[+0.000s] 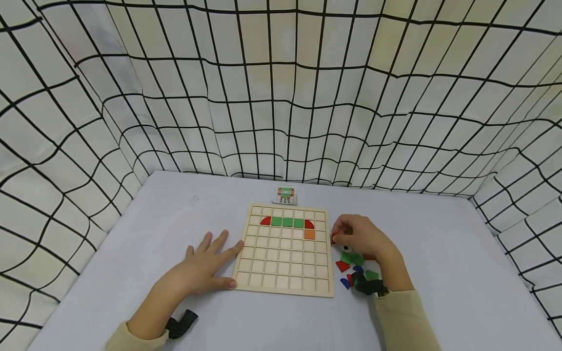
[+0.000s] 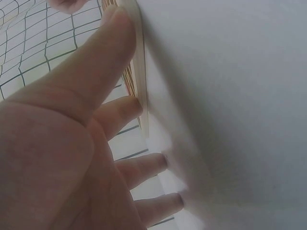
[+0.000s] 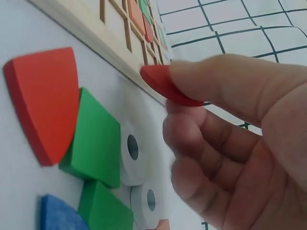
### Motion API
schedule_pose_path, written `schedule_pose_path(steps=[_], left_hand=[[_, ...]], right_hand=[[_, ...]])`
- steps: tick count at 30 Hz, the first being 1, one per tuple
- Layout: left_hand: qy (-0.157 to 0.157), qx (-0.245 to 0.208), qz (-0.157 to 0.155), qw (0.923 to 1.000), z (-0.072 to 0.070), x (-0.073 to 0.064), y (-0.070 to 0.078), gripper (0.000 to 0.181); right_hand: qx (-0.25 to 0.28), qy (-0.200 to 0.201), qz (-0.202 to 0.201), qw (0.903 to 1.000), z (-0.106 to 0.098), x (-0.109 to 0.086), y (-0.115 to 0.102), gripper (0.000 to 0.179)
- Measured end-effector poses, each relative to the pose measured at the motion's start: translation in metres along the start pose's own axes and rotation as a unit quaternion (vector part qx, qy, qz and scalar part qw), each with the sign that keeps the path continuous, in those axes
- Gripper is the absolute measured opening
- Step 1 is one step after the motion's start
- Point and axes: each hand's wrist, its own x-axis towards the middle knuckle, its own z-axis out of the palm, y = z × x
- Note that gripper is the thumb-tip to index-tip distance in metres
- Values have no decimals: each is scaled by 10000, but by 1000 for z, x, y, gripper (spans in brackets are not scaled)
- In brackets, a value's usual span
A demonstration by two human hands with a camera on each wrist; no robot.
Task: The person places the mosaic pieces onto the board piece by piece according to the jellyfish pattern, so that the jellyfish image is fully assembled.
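Observation:
A wooden grid board (image 1: 283, 263) lies flat on the white table. One of its upper rows holds three green squares (image 1: 287, 222) between two red quarter-round pieces (image 1: 266, 221), and an orange square (image 1: 309, 234) sits below the right one. With fingers spread, my left hand (image 1: 197, 268) touches the board's left edge by thumb and forefinger. My right hand (image 1: 362, 236), just right of the board, pinches a red piece (image 3: 165, 84) with one curved side between thumb and fingers. Loose below it are a red quarter-round piece (image 3: 45, 103), green squares (image 3: 98, 143) and white pieces with black dots (image 3: 133, 147).
A small pattern card (image 1: 285, 194) with a coloured figure lies behind the board. Blue pieces (image 1: 345, 283) and more red and green ones are scattered beside the board's right edge, partly hidden by the right wrist's black camera (image 1: 369, 284). A black-lined white sheet (image 1: 281, 83) surrounds the table.

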Motion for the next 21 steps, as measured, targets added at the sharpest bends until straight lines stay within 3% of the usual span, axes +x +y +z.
schedule_pose_path(steps=[6,15,21], left_hand=[[24,13,21,10000,0,0,-1,89],[0,27,24,10000,1,1,-2,90],[28,22,35,10000,1,1,-2,90]], right_hand=[[264,250,-132,9993,0,1,-3,8],[743,268,-125,9968,3,2,-13,11],[1284,299,82,9912,9,5,-16,10]])
